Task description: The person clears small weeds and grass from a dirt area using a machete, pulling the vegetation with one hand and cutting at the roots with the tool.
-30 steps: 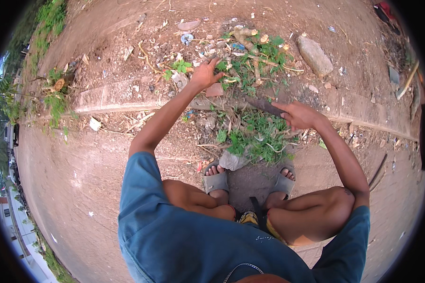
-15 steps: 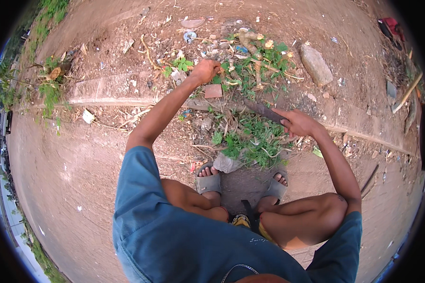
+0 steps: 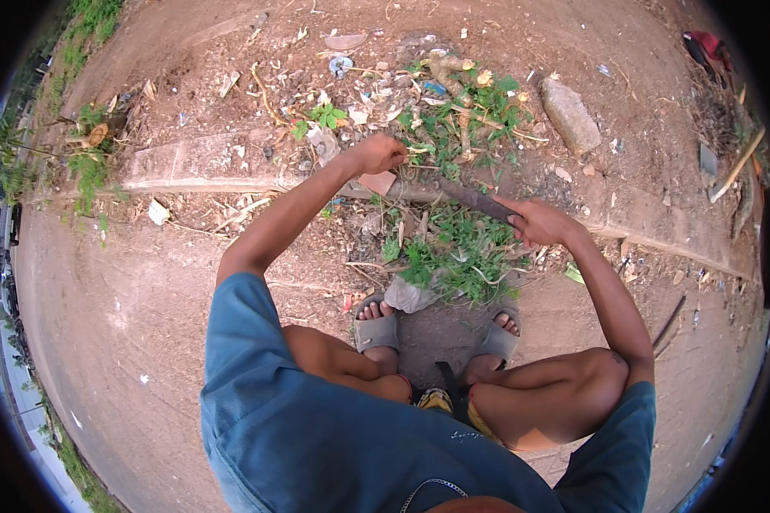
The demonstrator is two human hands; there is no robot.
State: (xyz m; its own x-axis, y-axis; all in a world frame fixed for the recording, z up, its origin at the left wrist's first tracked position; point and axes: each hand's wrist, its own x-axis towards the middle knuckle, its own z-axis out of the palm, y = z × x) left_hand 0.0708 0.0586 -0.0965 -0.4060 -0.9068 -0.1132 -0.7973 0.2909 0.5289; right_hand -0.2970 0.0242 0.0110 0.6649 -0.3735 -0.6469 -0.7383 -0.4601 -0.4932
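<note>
My right hand (image 3: pixel 539 221) grips one end of a dark, flat machete-like blade (image 3: pixel 473 199), which points left over the weeds and the kerb line. Ahead and to the left, my left hand (image 3: pixel 378 154) is closed, its fingertips pressed together at the edge of the greenery. Whatever lies in those fingers is too small to make out; a thin pale stem shows beside them. Just below this hand sits a reddish tile piece (image 3: pixel 377 183), partly covered by it. Green weeds (image 3: pixel 462 256) lie in a heap on the near side of the kerb, with more leafy growth (image 3: pixel 492 107) beyond it.
A low concrete kerb (image 3: pixel 222 184) runs across the ground. A large stone block (image 3: pixel 571 115) lies at the far right, and a cut, branching stump (image 3: pixel 449 70) stands among the weeds. Between my sandalled feet and the heap is a grey stone-like lump (image 3: pixel 409 295). Litter is scattered about.
My left hand has come back a little toward me, closer to the tile piece, which now looks turned. The right hand and the blade have hardly moved.
</note>
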